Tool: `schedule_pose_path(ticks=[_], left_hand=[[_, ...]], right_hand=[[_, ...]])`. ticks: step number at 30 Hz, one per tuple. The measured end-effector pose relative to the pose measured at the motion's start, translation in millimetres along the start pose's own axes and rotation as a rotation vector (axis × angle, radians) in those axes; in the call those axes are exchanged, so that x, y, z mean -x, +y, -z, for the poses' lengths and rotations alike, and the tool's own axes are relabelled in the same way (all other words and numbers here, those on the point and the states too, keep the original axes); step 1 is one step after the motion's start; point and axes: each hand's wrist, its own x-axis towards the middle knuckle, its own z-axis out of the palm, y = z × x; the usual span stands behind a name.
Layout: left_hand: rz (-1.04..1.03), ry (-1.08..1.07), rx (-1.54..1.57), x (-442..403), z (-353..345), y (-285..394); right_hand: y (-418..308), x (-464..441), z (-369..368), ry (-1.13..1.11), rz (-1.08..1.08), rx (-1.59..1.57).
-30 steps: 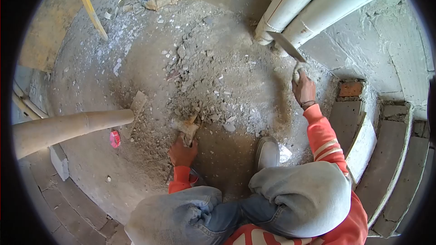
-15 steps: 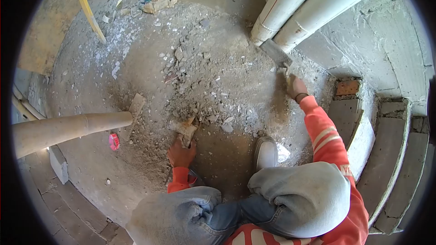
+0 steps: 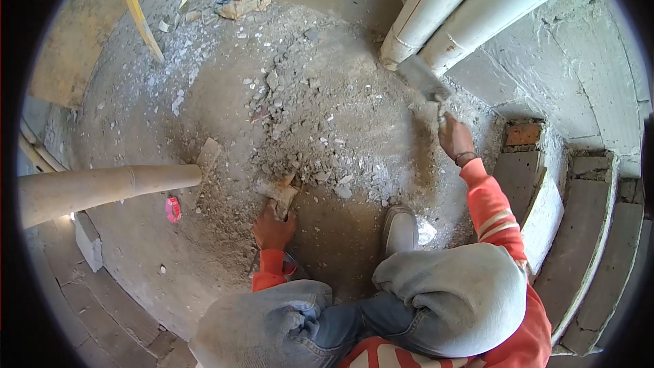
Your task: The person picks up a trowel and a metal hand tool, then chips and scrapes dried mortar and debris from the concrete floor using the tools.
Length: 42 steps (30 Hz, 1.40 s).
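My right hand (image 3: 456, 139) is wrapped round the handle of a trowel (image 3: 424, 79). The trowel's flat blade lies close to the floor, by the lower ends of two white pipes (image 3: 470, 17). Down at the lower middle, my left hand (image 3: 274, 227) grips a flat, dusty, tan-and-whitish piece (image 3: 281, 194) whose kind I cannot make out. It is at the near edge of a heap of grey rubble (image 3: 289, 129). My fingers hide its near end.
A bamboo pole (image 3: 116, 187) juts in from the left, near a pink wrapper (image 3: 173, 209). Brick-and-concrete steps (image 3: 579, 232) rise at the right. A yellow strip (image 3: 138, 13) and crumpled refuse (image 3: 238, 4) are at the far left. My shoe (image 3: 400, 232) stands before the rubble.
My right hand has drawn slightly back and to the right with the trowel, whose blade is now a little turned. The left hand stays in nearly the same place.
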Motion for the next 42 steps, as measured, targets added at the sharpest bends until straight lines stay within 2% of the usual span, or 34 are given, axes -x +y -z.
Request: schedule_pose_path(ticks=[2, 4, 5, 7, 10, 11, 14, 15, 16, 18, 20, 22, 23, 24, 26, 28, 31, 34, 35, 38, 42], left_hand=[[0.058, -0.069, -0.009, -4.1, 4.9, 4.4], [0.046, -0.078, -0.008, -4.2, 2.5, 1.4], [0.034, -0.082, -0.006, -5.6, 2.5, 1.5], [0.014, -0.063, 0.036, -3.5, 6.5, 3.9], [0.04, -0.052, 0.053, -1.3, 13.7, 10.0], [0.051, -0.053, 0.021, -2.9, 14.8, 12.8], [0.05, -0.069, 0.038, -4.7, 2.9, 2.3], [0.045, -0.065, 0.039, -3.9, 0.3, 1.2], [0.029, -0.053, 0.009, -2.7, -0.1, -0.4], [0.022, -0.029, -0.014, -8.3, 1.1, 0.4], [0.022, -0.028, 0.036, -3.0, 3.7, 2.1], [0.024, -0.044, 0.002, -3.1, 1.6, 1.0], [0.03, -0.054, -0.036, -3.1, 1.5, 0.4], [0.028, -0.052, -0.036, -2.2, 2.8, 1.4], [0.037, -0.053, 0.03, -2.9, 7.1, 3.9], [0.02, -0.032, 0.04, -7.7, 5.2, 2.4], [0.011, -0.042, 0.047, -0.5, 5.0, 0.8], [0.021, -0.051, 0.054, -2.7, 8.3, 4.2], [0.038, -0.068, 0.056, -2.5, 9.3, 4.1], [0.009, -0.05, 0.016, -3.2, 6.1, 1.6], [0.015, -0.052, 0.015, -4.0, 8.9, 4.3]], right_hand=[[-13.2, 7.5, 6.2, 0.176, -0.198, -0.023], [-5.2, 5.3, -11.8, 0.202, -0.278, -0.132], [20.7, -4.8, -40.0, 0.122, -0.129, -0.066], [13.0, -8.9, -27.7, 0.0, 0.081, -0.024], [-16.4, 1.3, 16.2, 0.104, 0.117, -0.086], [-36.4, 3.4, 28.6, 0.082, -0.068, -0.016], [-16.6, -11.8, -14.7, 0.088, -0.159, -0.031], [39.4, -34.6, -72.7, -0.02, 0.017, -0.025], [28.3, -26.6, -58.4, -0.013, 0.014, -0.029], [5.9, -8.8, -15.8, -0.057, 0.187, -0.066], [-14.9, 8.2, 5.0, -0.087, 0.155, -0.103], [-29.0, 15.1, 10.5, 0.102, -0.17, -0.059], [-21.9, 11.4, 1.4, 0.096, -0.24, -0.091], [-8.1, 7.1, -16.8, 0.099, -0.24, -0.092], [19.1, -1.9, -51.7, -0.001, -0.004, -0.045], [-13.3, -1.2, -19.6, -0.013, -0.015, -0.064], [-50.4, 14.9, 5.7, 0.108, -0.139, -0.088], [-7.8, -9.4, -59.6, 0.015, -0.188, -0.07], [-7.4, -4.6, -65.6, -0.093, -0.166, -0.121], [-53.7, 12.0, -22.3, -0.127, -0.025, -0.136], [-110.8, 18.3, -15.1, 0.099, 0.044, -0.309]])
